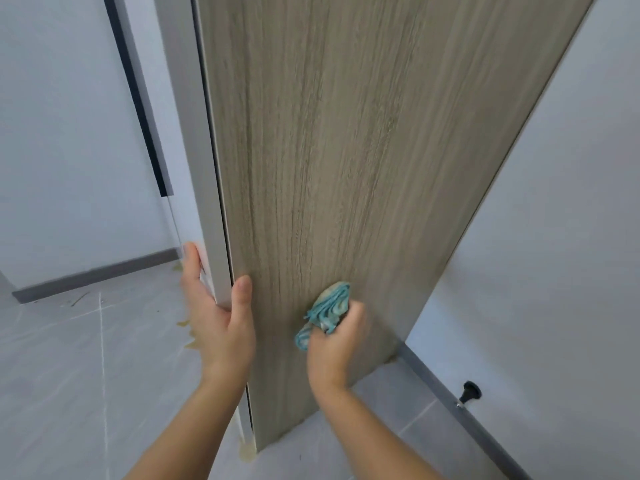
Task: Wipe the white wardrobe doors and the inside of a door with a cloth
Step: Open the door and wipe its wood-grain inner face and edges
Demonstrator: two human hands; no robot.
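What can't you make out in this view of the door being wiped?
Head view only.
Top of the door: cut off by the frame's upper edge; its white outer face is turned away.
The cloth: bunched, blurred, partly hidden in the right hand.
Fingers of the left hand: blurred, partly behind the door's edge.

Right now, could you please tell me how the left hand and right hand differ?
The left hand clasps the edge of the door, thumb on its wood-grain face; the right hand presses a bunched cloth against that face. The left hand lies fairly flat; the right hand curls round the cloth. Both work low on the door.
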